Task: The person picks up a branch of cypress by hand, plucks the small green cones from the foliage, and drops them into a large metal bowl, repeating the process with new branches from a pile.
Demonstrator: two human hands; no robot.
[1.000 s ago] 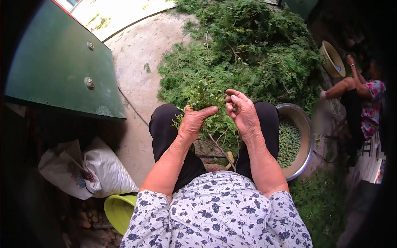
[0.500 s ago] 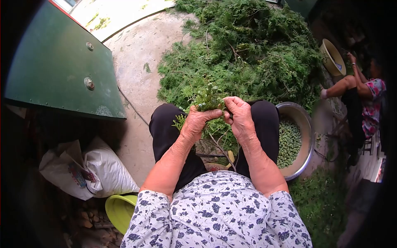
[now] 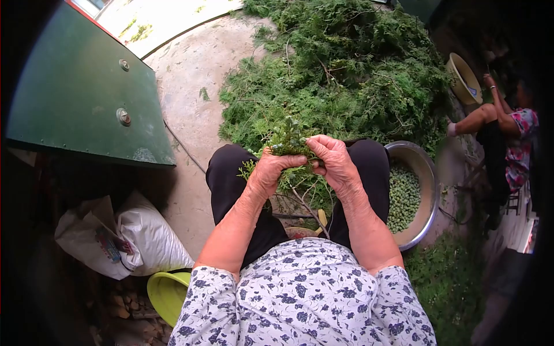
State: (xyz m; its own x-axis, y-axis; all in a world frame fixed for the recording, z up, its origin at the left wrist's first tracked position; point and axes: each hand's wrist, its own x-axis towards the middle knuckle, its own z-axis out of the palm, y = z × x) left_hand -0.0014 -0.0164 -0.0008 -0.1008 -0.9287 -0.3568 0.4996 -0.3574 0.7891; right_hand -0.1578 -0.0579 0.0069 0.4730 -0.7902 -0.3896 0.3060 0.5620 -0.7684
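Observation:
A leafy evergreen branch (image 3: 287, 137) with small pale-green cones stands up above my lap. My left hand (image 3: 271, 172) is closed around its lower part, thumb lying across the foliage. At its right side, the thumb and forefinger of my right hand (image 3: 334, 158) pinch the branch; whether a cone is between those fingertips is hidden. A bare woody stem (image 3: 309, 206) slants down between my knees. By my right knee stands a wide metal basin (image 3: 430, 199) partly filled with small round green cones (image 3: 402, 199).
A large heap of cut evergreen branches (image 3: 346, 75) lies ahead. To the left are a green metal panel (image 3: 86, 86), a white sack (image 3: 147, 230) and a lime-green basin (image 3: 167, 294). At the right, another person (image 3: 513, 132) sits near a yellowish basin (image 3: 461, 78). More greenery (image 3: 444, 282) lies below.
My right hand has shifted slightly left along the branch, its fingertips still pinched. My left hand keeps its hold, nearly unmoved.

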